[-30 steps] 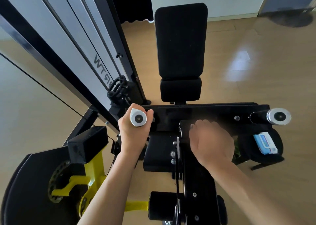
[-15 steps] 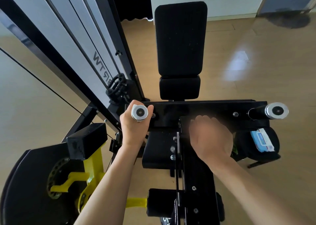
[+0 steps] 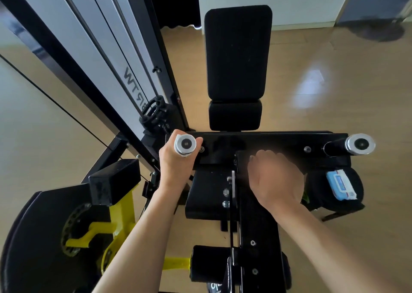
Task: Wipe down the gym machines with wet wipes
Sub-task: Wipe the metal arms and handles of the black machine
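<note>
Gripping the silver-capped left handle (image 3: 185, 145), the left hand (image 3: 176, 165) steadies the black machine (image 3: 258, 232) while the blurred right hand (image 3: 275, 179), its grasp unreadable, rests on the machine's centre beam, wet-wipes pack (image 3: 341, 184) lying right.

Black painted-metal crossbar (image 3: 278, 142) beyond the hands: smooth, semi-gloss. Round silver metal end cap (image 3: 360, 144), far right of the right hand: polished. Black padded backrest (image 3: 237, 52): matt, finely textured. Light wood floor (image 3: 334, 96): glossy, reflective. Blue-and-white plastic wipes pack (image 3: 340, 184): shiny film.
</note>
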Motion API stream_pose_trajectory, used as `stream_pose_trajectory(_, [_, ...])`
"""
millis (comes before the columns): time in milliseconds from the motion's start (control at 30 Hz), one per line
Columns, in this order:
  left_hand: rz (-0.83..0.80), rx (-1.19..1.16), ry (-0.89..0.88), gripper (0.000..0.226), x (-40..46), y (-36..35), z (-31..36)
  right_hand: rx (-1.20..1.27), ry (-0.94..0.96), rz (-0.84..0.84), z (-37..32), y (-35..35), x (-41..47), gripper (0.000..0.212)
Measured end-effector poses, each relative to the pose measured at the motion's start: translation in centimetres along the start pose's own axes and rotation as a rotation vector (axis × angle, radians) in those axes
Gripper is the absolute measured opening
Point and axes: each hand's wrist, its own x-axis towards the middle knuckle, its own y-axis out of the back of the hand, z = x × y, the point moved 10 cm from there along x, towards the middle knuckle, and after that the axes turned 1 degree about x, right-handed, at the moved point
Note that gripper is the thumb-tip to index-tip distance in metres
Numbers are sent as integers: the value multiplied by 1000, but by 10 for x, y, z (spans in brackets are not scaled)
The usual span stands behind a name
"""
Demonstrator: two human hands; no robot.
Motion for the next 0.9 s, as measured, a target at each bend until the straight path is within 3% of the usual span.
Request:
stream_pose_trajectory(167, [-62,192,-211,25,-15,19,10,-4,-10,1,0,-1,-1,42])
stream_pose_trajectory(233, [20,222,-224,21,-29,36,3,2,-9,4,0,0,-2,41])
stream_pose_trajectory(267, [112,182,-138,24,-39,48,-12,3,-9,7,0,0,-2,41])
stream_pose_trajectory(300, [235,99,49,33,-49,61,-36,1,-10,12,0,0,-2,41])
stream_pose_trajectory(367, [469,-174,655,43,-86,74,-113,-8,-9,32,0,2,-1,41])
stream_pose_trajectory(433, [455,-534,1172,41,-120,40,-163,-14,-3,51,0,3,-1,41])
stream_pose_trajectory(467, [389,-649,1265,42,-122,23,-166,-12,0,56,-1,3,-1,40])
stream_pose_trajectory(600, [247,-795,1153,43,-75,-21,-126,-7,-1,57,-1,3,-2,40])
stream_pose_trajectory(767, [316,-740,1157,37,-65,-36,-85,-11,-21,56,-1,4,-2,42])
stream_pose_trajectory(900, [288,-841,1156,40,-78,-66,-59,1,-28,29,0,2,-2,42])
